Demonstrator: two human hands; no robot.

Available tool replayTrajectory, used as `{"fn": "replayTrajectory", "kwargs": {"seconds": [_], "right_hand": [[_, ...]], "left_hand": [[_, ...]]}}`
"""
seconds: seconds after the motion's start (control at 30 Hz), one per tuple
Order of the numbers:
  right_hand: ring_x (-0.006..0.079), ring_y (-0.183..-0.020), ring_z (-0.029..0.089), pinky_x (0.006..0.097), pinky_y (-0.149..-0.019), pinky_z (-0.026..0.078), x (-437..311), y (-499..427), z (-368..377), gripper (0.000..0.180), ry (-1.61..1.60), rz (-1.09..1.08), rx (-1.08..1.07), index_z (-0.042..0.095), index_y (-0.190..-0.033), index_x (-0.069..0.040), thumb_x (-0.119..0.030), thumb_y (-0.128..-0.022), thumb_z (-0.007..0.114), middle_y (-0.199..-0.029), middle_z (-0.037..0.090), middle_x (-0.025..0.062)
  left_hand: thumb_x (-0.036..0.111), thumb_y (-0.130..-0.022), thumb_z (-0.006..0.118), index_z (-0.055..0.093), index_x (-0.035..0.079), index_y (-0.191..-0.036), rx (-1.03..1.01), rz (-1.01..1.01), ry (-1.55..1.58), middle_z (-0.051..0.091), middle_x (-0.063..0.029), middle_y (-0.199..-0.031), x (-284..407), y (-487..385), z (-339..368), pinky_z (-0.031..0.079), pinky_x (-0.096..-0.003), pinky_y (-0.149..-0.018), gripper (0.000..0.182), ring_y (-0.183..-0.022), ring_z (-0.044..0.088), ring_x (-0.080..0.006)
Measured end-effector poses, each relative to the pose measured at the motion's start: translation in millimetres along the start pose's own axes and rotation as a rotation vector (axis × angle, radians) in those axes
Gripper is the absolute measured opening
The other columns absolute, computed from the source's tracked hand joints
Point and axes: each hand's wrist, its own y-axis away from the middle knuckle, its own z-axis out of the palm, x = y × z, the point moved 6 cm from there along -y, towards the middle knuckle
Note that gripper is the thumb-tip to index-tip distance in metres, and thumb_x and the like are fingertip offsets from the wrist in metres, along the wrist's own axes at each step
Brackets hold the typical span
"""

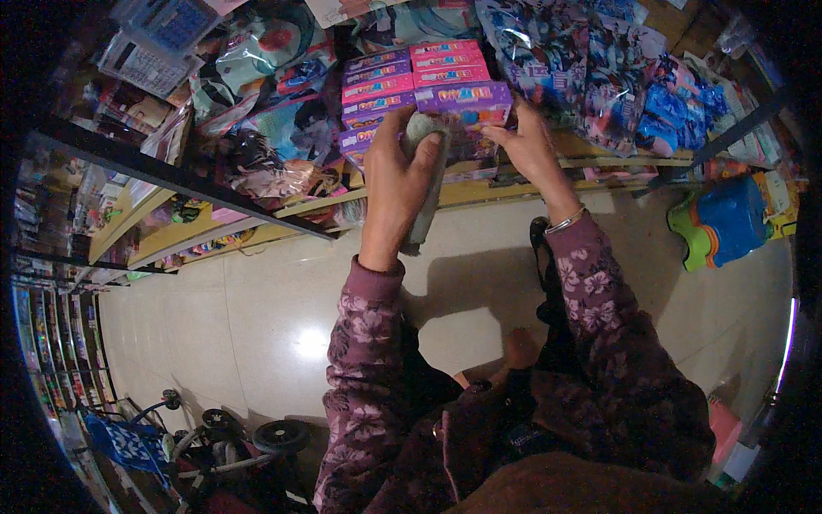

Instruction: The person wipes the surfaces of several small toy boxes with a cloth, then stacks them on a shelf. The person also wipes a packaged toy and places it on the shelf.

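My left hand (392, 173) is closed around a folded grey cloth (422, 221), its thumb over the front and the cloth hanging towards me. The fingers of that hand reach up beside the left stack of small purple and pink boxes (377, 83). With my right hand (533, 144) I grip the right end of a purple box (463, 97), thumb low at its front corner. This box sits at the front of the right stack, below several pink boxes (448, 61). Printed lettering covers the boxes. What lies just under the purple box is partly hidden by the cloth and blurred.
Plastic-wrapped packets (546, 58) lie right of the boxes, and more bagged goods (282, 167) to the left. A dark metal shelf bar (192, 180) slants at left. On the floor stand a blue and green plastic stool (725, 221) and a wheeled cart (225, 443).
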Motion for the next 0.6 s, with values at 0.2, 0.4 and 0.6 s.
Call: {"fn": "replayTrajectory", "kwargs": {"seconds": [0.2,0.4,0.6], "right_hand": [[0.0192,-0.095,0.067,0.0342,-0.08,0.055,-7,3,2,0.066,0.034,0.016,0.009,0.051,-0.143,-0.007,-0.002,-0.084,0.078,-0.107,0.07,0.0133],[0.023,-0.093,0.068,0.0358,-0.079,0.054,-10,4,-2,0.069,0.133,0.044,0.028,0.05,-0.144,-0.008,-0.004,-0.081,0.08,-0.106,0.07,0.0133],[0.0269,-0.095,0.068,0.0379,-0.081,0.054,-18,8,-9,0.076,0.209,0.029,0.032,0.051,-0.145,-0.009,-0.008,-0.076,0.085,-0.113,0.069,0.0151]], "left_hand": [[0.013,-0.087,0.071,0.062,-0.005,-0.123,-0.013,-0.045,0.015,0.07,-0.0247,-0.108,-9,0,3,0.054,-0.041,-0.088,0.042,-0.101,0.071,-0.0356],[0.014,-0.091,0.07,0.06,-0.004,-0.125,0.026,-0.03,0.081,0.07,-0.0197,-0.109,-9,0,-1,0.054,-0.0369,-0.086,0.04,-0.098,0.069,-0.0284],[0.015,-0.095,0.07,0.058,-0.003,-0.129,0.05,-0.032,0.022,0.068,-0.0119,-0.113,-3,-1,-14,0.054,-0.0324,-0.084,0.04,-0.098,0.066,-0.0191]]}}
